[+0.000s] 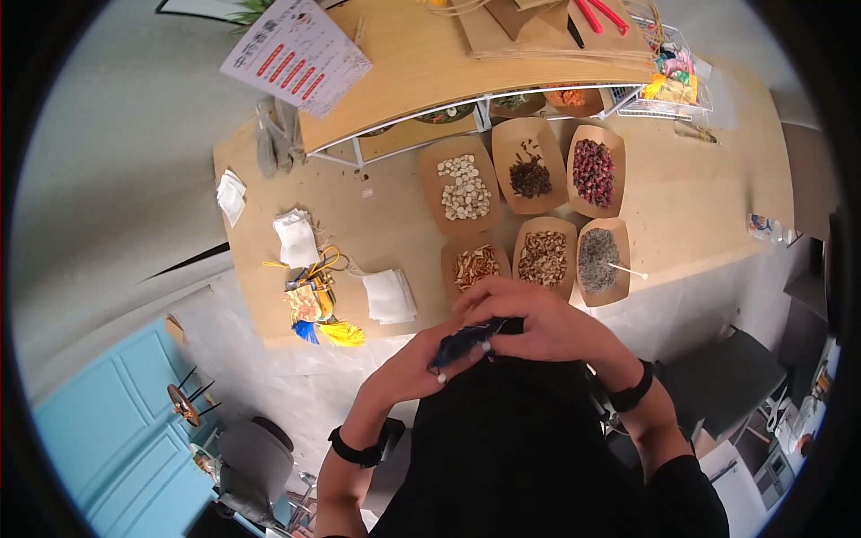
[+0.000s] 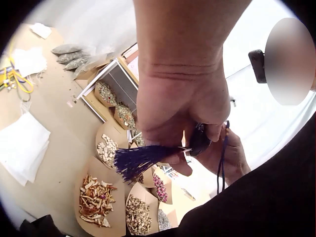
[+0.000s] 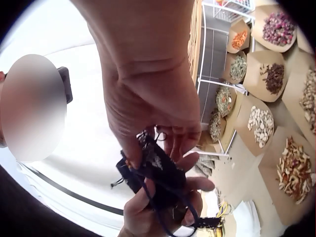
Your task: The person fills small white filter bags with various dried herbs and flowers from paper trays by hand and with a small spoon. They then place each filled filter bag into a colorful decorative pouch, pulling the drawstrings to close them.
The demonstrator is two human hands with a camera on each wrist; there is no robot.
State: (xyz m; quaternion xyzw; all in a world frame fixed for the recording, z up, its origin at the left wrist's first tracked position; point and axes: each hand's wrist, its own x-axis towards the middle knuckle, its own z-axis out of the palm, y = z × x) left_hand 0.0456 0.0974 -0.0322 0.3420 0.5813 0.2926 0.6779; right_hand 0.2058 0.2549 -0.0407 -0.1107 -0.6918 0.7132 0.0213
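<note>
Close to my body, in the head view, both hands are on a dark navy drawstring pouch (image 1: 466,341). My left hand (image 1: 414,366) grips its lower part, thumb on one side and fingers on the other in the right wrist view. My right hand (image 3: 153,106) pinches the pouch (image 3: 160,173) at its gathered mouth, where dark cords hang in a loop. A navy tassel (image 2: 138,160) sticks out past the left fingers in the left wrist view. The hands partly hide the pouch, and its inside is hidden.
Paper trays of dried herbs stand ahead, among them rosebuds (image 1: 594,172), white slices (image 1: 465,188) and grey-purple buds (image 1: 598,260) with a small spoon (image 1: 628,271). White cloth bags (image 1: 390,297) and tasselled sachets (image 1: 311,300) lie to the left. A wooden shelf (image 1: 404,81) rises behind.
</note>
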